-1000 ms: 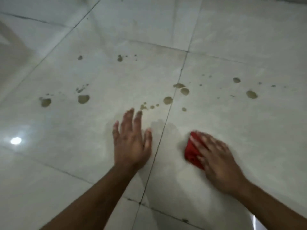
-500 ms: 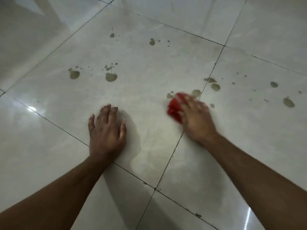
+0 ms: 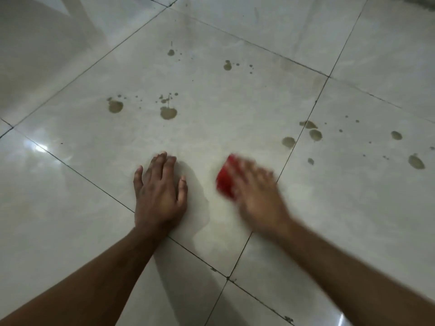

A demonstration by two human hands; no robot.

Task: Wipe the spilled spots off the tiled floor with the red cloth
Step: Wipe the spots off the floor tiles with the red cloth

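The red cloth (image 3: 225, 178) lies on the pale tiled floor (image 3: 235, 102), mostly covered by my right hand (image 3: 256, 196), which presses flat on it and is blurred by motion. My left hand (image 3: 159, 192) rests flat on the floor just left of the cloth, fingers straight. Brownish spilled spots dot the tiles beyond: two large ones (image 3: 168, 112) at the far left, a small one (image 3: 227, 65) farther back, a cluster (image 3: 289, 141) by the grout line at the right, and more (image 3: 416, 161) at the far right edge.
Dark grout lines (image 3: 303, 130) cross the glossy floor. A bright light reflection (image 3: 38, 148) shows on the left tile. A pale slanted shape (image 3: 75, 10) is reflected at the top left.
My right hand has swept the cloth back toward me and left, away from the spots by the grout line; small spots near it are gone. The camera has shifted; my left hand stays planted.
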